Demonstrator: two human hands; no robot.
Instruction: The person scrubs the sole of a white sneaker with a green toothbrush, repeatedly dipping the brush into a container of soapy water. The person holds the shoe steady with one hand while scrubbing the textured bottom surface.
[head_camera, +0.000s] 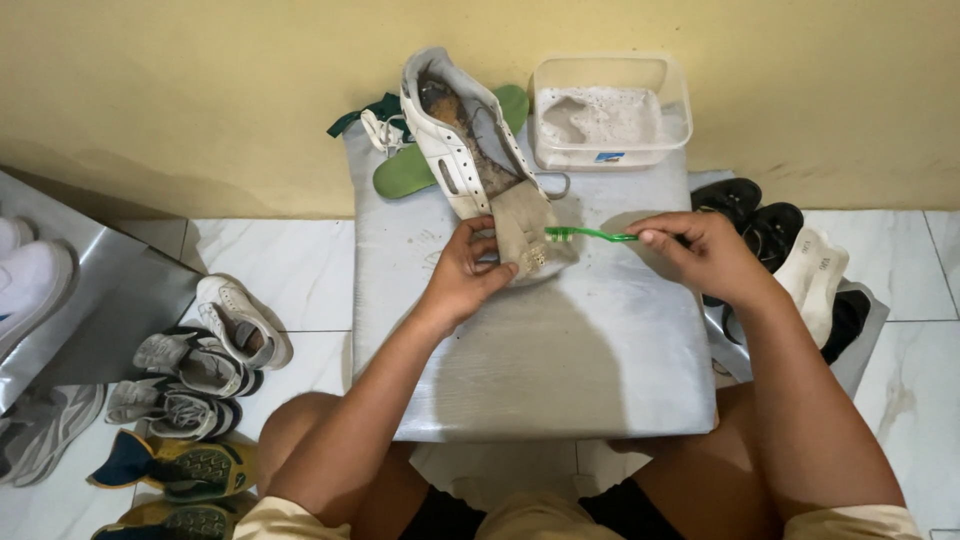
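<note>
A worn white sneaker (455, 140) lies on a grey table (540, 350), its toe pointing toward me. My left hand (465, 272) grips the toe end of the sneaker from the left. My right hand (700, 250) holds a green toothbrush (590, 235) by its handle, with the bristle head touching the toe of the shoe. A green insole (415, 170) lies under the sneaker at the table's far edge.
A clear plastic tub of white powder (610, 115) stands at the table's far right. Several sneakers (200, 370) lie on the tiled floor to the left, black sandals (755, 225) and white insoles (815, 275) to the right. A yellow wall (200, 90) is behind.
</note>
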